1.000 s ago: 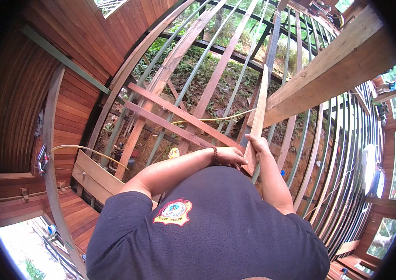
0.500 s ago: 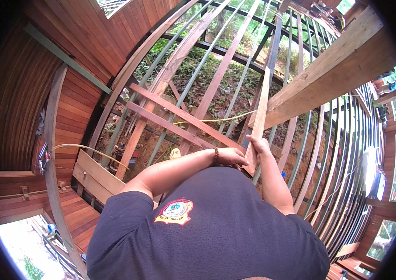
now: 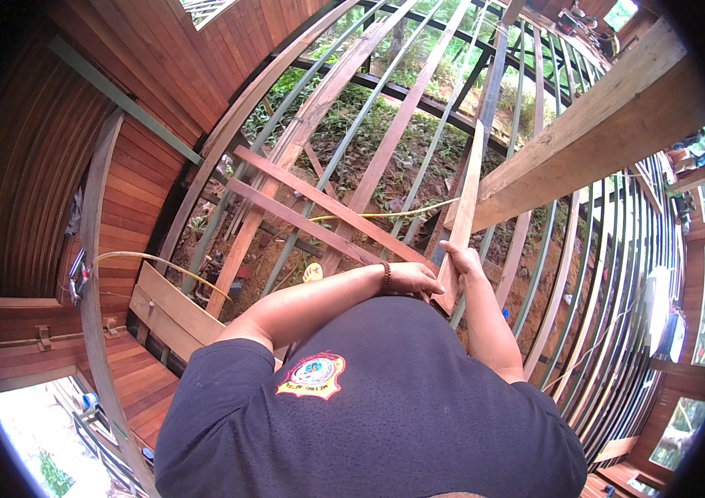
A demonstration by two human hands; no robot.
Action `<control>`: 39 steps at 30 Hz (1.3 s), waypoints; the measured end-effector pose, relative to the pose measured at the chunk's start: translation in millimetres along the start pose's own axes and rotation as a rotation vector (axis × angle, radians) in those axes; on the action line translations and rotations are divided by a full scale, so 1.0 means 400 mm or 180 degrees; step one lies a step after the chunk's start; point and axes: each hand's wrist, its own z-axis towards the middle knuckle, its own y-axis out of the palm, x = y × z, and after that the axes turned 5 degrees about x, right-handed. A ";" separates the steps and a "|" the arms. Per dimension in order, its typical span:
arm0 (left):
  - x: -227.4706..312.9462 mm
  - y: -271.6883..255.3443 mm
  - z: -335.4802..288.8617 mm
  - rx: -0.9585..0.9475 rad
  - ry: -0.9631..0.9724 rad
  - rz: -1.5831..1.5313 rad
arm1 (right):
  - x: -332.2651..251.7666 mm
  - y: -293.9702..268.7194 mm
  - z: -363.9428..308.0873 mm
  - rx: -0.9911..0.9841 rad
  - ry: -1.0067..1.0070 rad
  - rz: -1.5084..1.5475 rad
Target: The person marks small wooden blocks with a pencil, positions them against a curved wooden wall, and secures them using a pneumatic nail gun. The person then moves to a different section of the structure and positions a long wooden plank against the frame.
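My right hand (image 3: 463, 261) grips the near end of a long, pale wooden board (image 3: 468, 192), its fingers wrapped around the edge. The board slants up and away from me, over the floor framing. My left hand (image 3: 413, 280), with a beaded bracelet (image 3: 385, 277) at the wrist, lies beside the board's near end, close to my belly. Its fingers are bent together and the fingertips reach the board's left side; whatever they may hold is too small or hidden to name.
A thick timber beam (image 3: 572, 137) juts across the right. Open gaps between joists (image 3: 385, 170) show soil and plants below. Two reddish planks (image 3: 331, 205) lie across the joists. A yellow hose (image 3: 377, 215) passes behind the board. Wood-panelled walls (image 3: 141, 178) rise at left.
The view has shifted very slightly. Both hands and the board keep almost the same position, with the right-hand grip unchanged.
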 end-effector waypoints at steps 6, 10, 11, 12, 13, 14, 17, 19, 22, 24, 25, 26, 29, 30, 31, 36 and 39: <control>0.003 0.000 -0.002 0.0000 -0.0025 -0.0015 | 0.005 -0.002 0.009 0.0000 -0.0002 -0.0064; 0.011 -0.001 -0.008 0.0010 0.0062 0.0142 | 0.004 -0.003 0.005 -0.0010 -0.0079 -0.0050; 0.013 -0.001 -0.009 0.0005 0.0064 0.0162 | 0.003 -0.003 0.004 -0.0011 -0.0072 -0.0043; 0.015 -0.002 -0.010 0.0001 0.0066 0.0182 | 0.003 -0.003 0.004 -0.0011 -0.0065 -0.0036; 0.016 -0.002 -0.009 0.0009 0.0060 0.0190 | 0.004 -0.003 0.004 -0.0032 -0.0067 -0.0025; 0.016 -0.002 -0.009 0.0017 0.0055 0.0198 | 0.004 -0.003 0.005 -0.0053 -0.0070 -0.0014; 0.015 -0.003 -0.004 0.0047 -0.0025 0.0190 | 0.006 -0.003 0.009 -0.0082 -0.0079 0.0019; 0.014 -0.004 0.000 0.0045 -0.0035 0.0188 | 0.008 -0.003 0.012 -0.0078 -0.0084 0.0024; 0.012 -0.005 0.005 0.0026 0.0019 0.0211 | 0.010 -0.004 0.014 -0.0064 -0.0082 0.0010; 0.013 -0.006 0.005 0.0038 0.0020 0.0233 | 0.012 -0.006 0.017 -0.0053 -0.0033 -0.0012; 0.014 -0.007 0.005 0.0035 0.0015 0.0235 | 0.013 -0.006 0.019 -0.0072 -0.0069 0.0006; 0.015 -0.007 0.004 0.0031 0.0012 0.0239 | 0.015 -0.007 0.021 -0.0075 -0.0070 0.0006; 0.018 -0.007 0.003 0.0030 -0.0014 0.0221 | 0.019 -0.006 0.030 -0.0098 -0.0058 0.0011; 0.019 -0.006 0.002 0.0031 -0.0024 0.0212 | 0.020 -0.006 0.032 -0.0107 -0.0052 0.0013; 0.020 -0.006 0.002 0.0030 -0.0028 0.0199 | 0.020 -0.006 0.032 -0.0109 -0.0061 0.0020; 0.019 -0.006 0.002 0.0019 -0.0079 0.0073 | 0.012 -0.007 0.019 -0.0069 -0.0055 -0.0037; 0.016 -0.007 0.003 0.0053 -0.0024 0.0105 | 0.008 -0.005 0.009 -0.0111 -0.0076 0.0090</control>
